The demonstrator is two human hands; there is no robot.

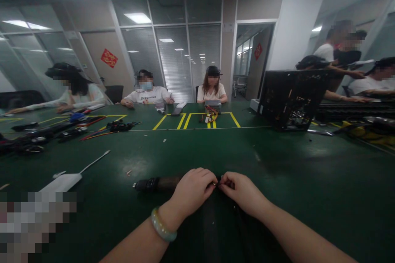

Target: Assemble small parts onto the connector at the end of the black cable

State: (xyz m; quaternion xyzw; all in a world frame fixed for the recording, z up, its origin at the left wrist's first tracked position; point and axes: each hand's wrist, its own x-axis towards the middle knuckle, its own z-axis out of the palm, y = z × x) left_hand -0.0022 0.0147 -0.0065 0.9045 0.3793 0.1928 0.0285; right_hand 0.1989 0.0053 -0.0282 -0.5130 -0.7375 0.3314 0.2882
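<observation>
Where left hand (193, 191) and right hand (242, 191) meet, fingertips pinch tight on dark cable (157, 183). Next move needs fine control.

Both arms come in from the bottom edge, bare, forearms angled toward each other in a V. The left hand (193, 191) is knuckles-up, fingers curled down and tucked in, thumb side facing the middle. The right hand (243, 191) pretty much mirrors it: back of the hand up, fingers bent into a tight pinch. The fingertips of the two meet dead centre, touching or as good as. Wrists look fairly straight and low. Neither palm shows, so can't tell more about the grip.
</observation>
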